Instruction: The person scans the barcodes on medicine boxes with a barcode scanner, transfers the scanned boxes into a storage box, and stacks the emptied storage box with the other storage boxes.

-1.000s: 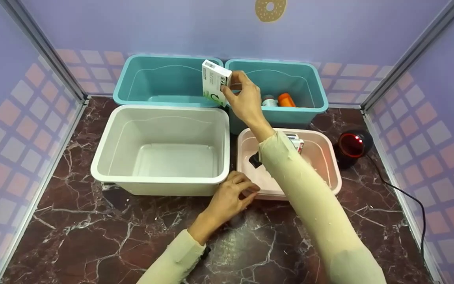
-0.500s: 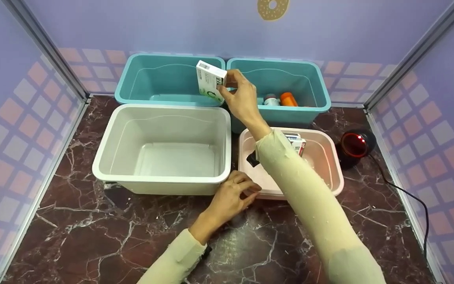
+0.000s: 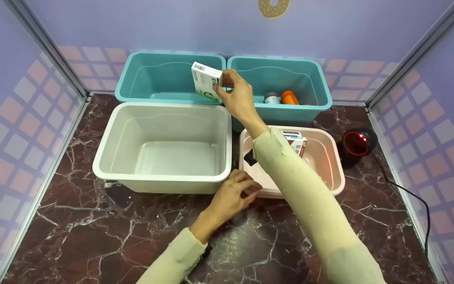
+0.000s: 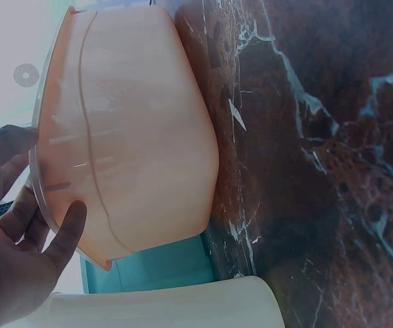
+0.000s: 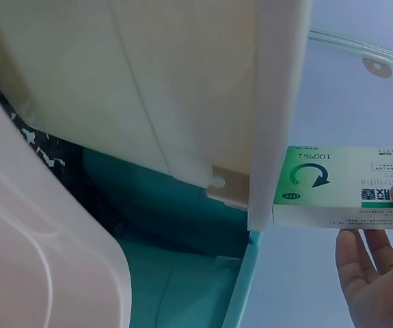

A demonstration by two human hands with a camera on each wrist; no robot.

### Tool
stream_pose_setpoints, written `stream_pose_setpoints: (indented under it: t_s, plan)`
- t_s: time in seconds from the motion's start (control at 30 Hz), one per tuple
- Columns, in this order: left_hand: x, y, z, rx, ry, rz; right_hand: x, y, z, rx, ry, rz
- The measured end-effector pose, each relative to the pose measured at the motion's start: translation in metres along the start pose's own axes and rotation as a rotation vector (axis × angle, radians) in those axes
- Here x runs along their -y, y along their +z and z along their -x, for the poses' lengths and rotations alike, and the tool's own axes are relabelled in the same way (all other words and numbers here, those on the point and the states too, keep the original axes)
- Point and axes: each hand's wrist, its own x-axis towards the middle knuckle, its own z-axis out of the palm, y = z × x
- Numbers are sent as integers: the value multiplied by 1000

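In the head view my right hand (image 3: 238,96) pinches a white and green medicine box (image 3: 206,82) between thumb and fingers. The box is held up and tilted near the inner corner of the left teal bin (image 3: 152,77). In the right wrist view, the medicine box (image 5: 340,184) shows a green end with a curved arrow. My left hand (image 3: 231,194) is at the near left corner of the pink bin (image 3: 331,173). Its thumb lies outside the pink bin (image 4: 141,123) and other fingers reach over the rim, as the left wrist view shows.
A large white bin (image 3: 162,178) stands in front of the left teal bin. The right teal bin (image 3: 278,73) holds a white bottle (image 3: 272,98) and an orange bottle (image 3: 289,97). Medicine boxes (image 3: 298,145) lie in the pink bin. A black device (image 3: 356,144) glows red at right, with a cable.
My right hand has shifted a little to the left with the medicine box, which now tilts slightly more. The left hand stays at the pink bin's corner.
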Motion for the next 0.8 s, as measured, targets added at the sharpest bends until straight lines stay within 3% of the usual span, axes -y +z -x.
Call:
stream_pose_setpoints:
  t_s: [0.8]
  plan:
    - [-2,0,0,-23,9,6,4,3,-4,33,6,44]
